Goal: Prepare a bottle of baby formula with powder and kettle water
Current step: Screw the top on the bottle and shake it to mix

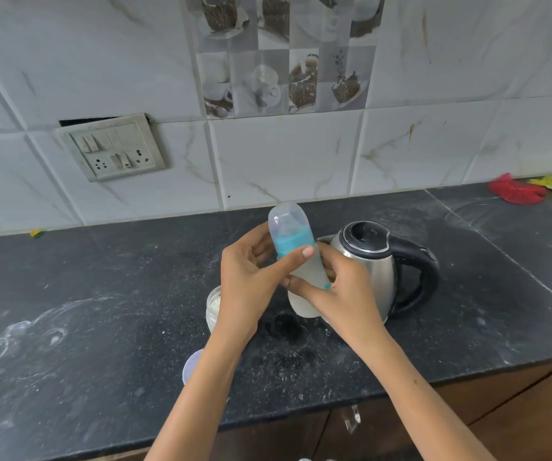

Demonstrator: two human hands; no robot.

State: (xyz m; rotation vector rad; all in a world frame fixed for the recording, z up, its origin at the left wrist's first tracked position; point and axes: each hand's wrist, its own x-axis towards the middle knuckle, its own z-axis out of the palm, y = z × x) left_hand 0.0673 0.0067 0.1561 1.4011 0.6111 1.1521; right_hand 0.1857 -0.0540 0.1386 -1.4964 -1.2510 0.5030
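A baby bottle (292,247) with a clear cap, a teal collar and cloudy white liquid is held tilted above the black counter (101,311). My left hand (251,277) grips it near the collar, thumb across the front. My right hand (341,287) holds the lower body from the right. The steel kettle (371,261) with its black lid and handle stands just right of my hands. An open jar of white powder (213,311) sits partly hidden behind my left wrist. A round lid (192,364) lies beside my left forearm.
A switch and socket plate (114,151) is set in the tiled wall at the left. Red and yellow cloths (534,189) lie at the far right of the counter. Powder smears mark the counter's left part. Wooden cabinet doors (467,410) run below the front edge.
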